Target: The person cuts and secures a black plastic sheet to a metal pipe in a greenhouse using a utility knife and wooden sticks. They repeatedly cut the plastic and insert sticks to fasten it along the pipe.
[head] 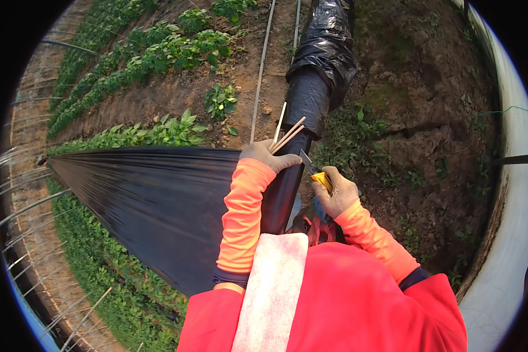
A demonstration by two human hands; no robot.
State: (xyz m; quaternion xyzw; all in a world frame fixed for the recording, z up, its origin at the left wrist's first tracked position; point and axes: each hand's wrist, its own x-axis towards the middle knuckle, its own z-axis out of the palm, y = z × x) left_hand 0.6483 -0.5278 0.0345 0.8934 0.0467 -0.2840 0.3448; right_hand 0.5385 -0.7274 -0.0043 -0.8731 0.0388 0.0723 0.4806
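Observation:
My left hand [260, 154], gloved and orange-sleeved, holds thin wooden sticks [289, 138] that resemble chopsticks. Its thumb points right, against the black plastic film [154, 198] where the film comes off its roll [308, 94]. In my right hand [339, 193], also gloved, is a yellow snap-off utility knife [322, 180]. Its blade [308, 162] is out and points up and left, close to the left thumb and the film's right edge. Whether the blade touches the film cannot be made out. The film stretches left and narrows to a gathered far end.
Rows of leafy green plants [158, 55] grow on the left, with more plants [119, 273] below the film. Metal pipes [264, 66] run along the soil beside the roll. Weeds and bare soil [427, 132] lie right, before a pale plastic sheet wall [506, 246].

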